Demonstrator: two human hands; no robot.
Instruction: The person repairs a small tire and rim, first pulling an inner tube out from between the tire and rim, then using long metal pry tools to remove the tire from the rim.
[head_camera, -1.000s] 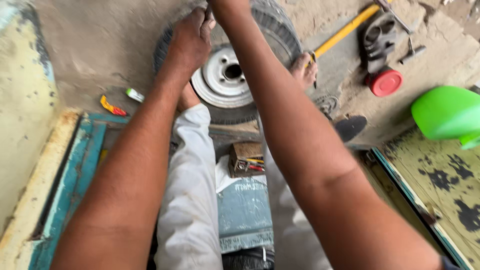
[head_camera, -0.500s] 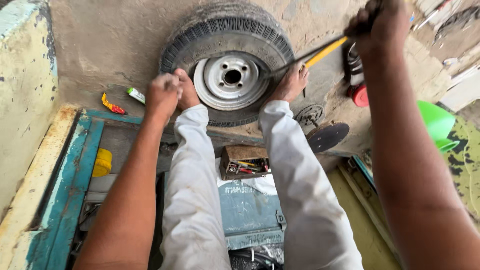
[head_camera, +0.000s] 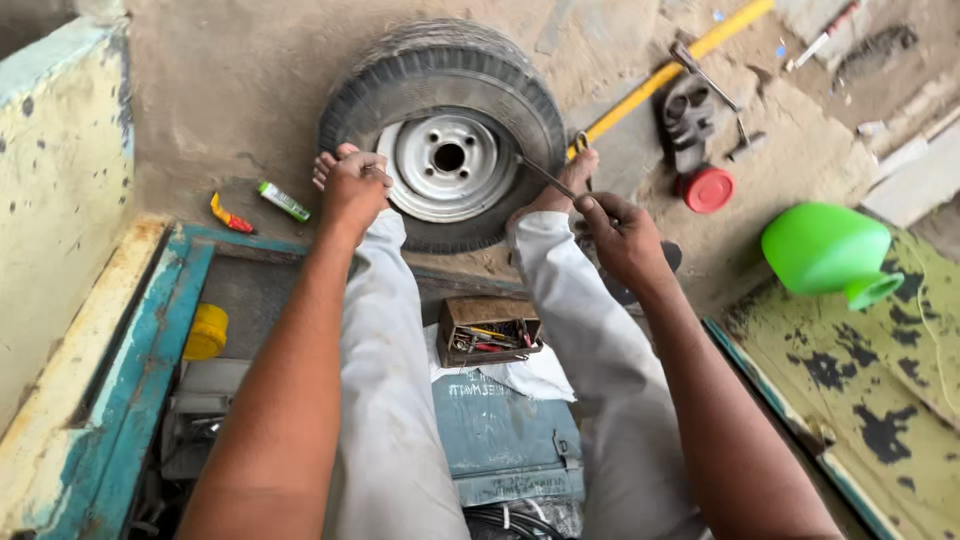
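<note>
Two hands share the work on the tyre, which lies flat on the sandy floor just ahead of our bare feet. Our right hand has its fingers curled tight around the near end of a thin metal lever, whose far tip rests at the edge of the silver rim, where rubber meets steel. Our left hand sits with fingers pressed together against the near sidewall beside the left foot. To do this well, we judge that we should keep the lever tip low against the rim lip, press the handle down steadily, not in jerks, and let the left hand and both feet pin the tyre so it cannot slide. A yellow-handled bar lies well beyond the tyre, near a red cap. Near our knees, an open box of small tools sits within reach.
</note>
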